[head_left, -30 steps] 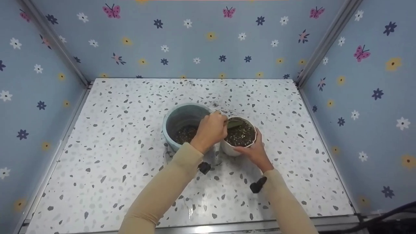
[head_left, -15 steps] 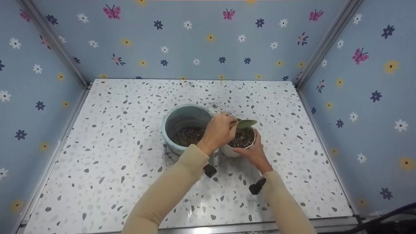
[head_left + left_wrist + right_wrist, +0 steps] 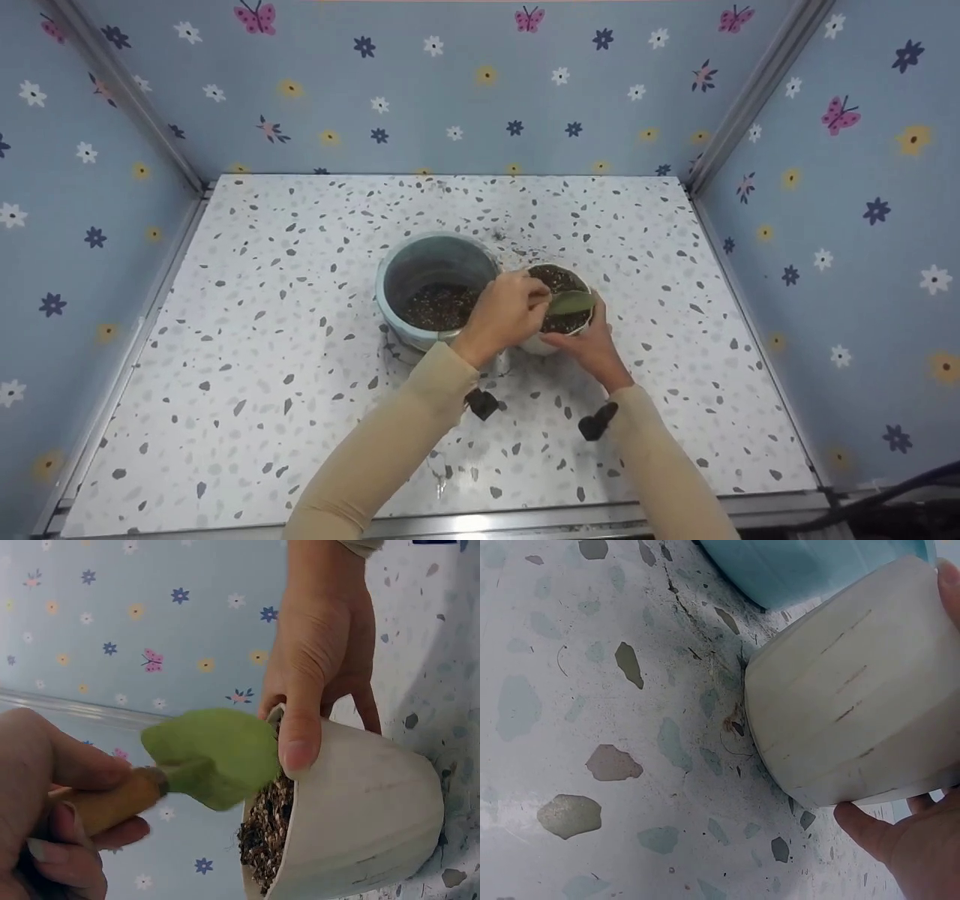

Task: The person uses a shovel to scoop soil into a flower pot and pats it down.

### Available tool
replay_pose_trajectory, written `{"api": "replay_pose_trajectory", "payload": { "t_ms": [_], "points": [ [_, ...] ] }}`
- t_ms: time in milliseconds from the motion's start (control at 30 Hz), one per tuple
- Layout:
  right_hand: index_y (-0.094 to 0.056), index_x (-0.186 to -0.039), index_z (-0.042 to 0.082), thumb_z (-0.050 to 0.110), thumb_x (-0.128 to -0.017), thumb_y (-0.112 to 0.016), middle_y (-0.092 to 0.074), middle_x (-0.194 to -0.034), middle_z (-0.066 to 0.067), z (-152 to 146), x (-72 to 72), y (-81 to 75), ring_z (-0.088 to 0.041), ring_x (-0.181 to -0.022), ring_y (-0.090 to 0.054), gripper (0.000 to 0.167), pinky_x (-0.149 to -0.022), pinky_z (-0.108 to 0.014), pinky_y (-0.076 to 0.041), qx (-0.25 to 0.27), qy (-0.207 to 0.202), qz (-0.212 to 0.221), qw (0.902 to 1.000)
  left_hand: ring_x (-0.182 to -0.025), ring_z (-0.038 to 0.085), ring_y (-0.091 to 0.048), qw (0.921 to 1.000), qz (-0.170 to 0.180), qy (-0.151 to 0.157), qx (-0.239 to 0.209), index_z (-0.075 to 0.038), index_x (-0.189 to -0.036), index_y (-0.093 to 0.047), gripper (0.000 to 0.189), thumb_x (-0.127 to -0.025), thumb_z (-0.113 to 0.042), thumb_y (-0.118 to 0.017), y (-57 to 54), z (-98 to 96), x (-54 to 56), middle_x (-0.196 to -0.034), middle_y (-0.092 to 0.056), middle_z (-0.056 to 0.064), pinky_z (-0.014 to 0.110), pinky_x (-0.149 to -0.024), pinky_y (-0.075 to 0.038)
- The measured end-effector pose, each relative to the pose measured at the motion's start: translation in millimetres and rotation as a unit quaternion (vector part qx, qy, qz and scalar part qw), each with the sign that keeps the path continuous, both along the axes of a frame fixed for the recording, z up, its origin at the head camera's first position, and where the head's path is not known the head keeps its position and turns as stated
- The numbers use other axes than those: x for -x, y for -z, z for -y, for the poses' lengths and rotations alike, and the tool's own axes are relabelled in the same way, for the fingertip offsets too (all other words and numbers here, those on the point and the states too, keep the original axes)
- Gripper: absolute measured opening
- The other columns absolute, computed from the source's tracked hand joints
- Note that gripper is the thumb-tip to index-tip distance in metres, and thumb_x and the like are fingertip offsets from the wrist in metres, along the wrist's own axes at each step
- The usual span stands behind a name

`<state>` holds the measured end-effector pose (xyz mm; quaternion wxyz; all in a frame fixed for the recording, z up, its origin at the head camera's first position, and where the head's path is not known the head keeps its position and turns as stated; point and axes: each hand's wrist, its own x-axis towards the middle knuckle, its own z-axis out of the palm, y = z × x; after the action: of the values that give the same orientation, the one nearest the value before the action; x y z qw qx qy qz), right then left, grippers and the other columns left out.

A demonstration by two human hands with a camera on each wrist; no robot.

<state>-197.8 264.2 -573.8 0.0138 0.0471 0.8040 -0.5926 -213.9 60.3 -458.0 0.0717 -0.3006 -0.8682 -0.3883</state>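
In the head view my left hand [image 3: 504, 311] grips a small trowel by its handle. Its wooden handle [image 3: 112, 802] and green blade [image 3: 217, 750] show clearly in the left wrist view. The blade reaches over the dark soil [image 3: 553, 279] in a white pot [image 3: 367, 802], its tip close to the rim by my right thumb. My right hand [image 3: 592, 349] holds that pot from its right side, thumb at the near rim and fingers around the far side. Soil fills the pot almost to the top. The pot stands tilted slightly in the wrist views.
Just left of the white pot stands a larger light blue pot [image 3: 431, 266], with soil [image 3: 442, 304] in its bottom. Bits of spilled soil lie on the speckled tabletop [image 3: 262, 300] behind and around the pots. Flower-patterned panels [image 3: 480, 90] enclose the back and sides.
The trowel blade was low in the white pot's soil at the left; it has risen and shifted right, then nearer to me. The right hand keeps its hold on the pot.
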Motion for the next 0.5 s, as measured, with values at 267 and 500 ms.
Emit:
{"api": "replay_pose_trajectory", "payload": {
  "t_ms": [267, 500],
  "points": [
    [-0.005, -0.158, 0.016, 0.027, -0.069, -0.092, -0.021, -0.159, -0.013, 4, 2.3, -0.4, -0.028, -0.143, -0.026, 0.125, -0.116, -0.044, -0.021, 0.005, 0.001, 0.0, 1.0, -0.072, 0.016, -0.062, 0.999, -0.004, -0.036, -0.026, -0.003, -0.097, -0.076, 0.013, -0.088, -0.006, -0.067, 2.8, 11.6, -0.2, -0.087, -0.068, 0.009, 0.023, -0.063, -0.052],
    [-0.006, -0.158, 0.017, 0.031, -0.068, -0.093, -0.019, -0.161, -0.011, 2, 2.2, -3.1, -0.028, -0.146, -0.022, 0.126, -0.116, -0.046, -0.019, -0.017, 0.012, 0.009, 0.9997, -0.072, 0.023, -0.064, 0.9915, -0.065, -0.1, -0.053, -0.002, -0.094, -0.076, 0.011, -0.09, -0.009, -0.067, 8.7, 15.9, 9.6, -0.083, -0.065, 0.009, 0.034, -0.065, -0.055]
  ]
}}
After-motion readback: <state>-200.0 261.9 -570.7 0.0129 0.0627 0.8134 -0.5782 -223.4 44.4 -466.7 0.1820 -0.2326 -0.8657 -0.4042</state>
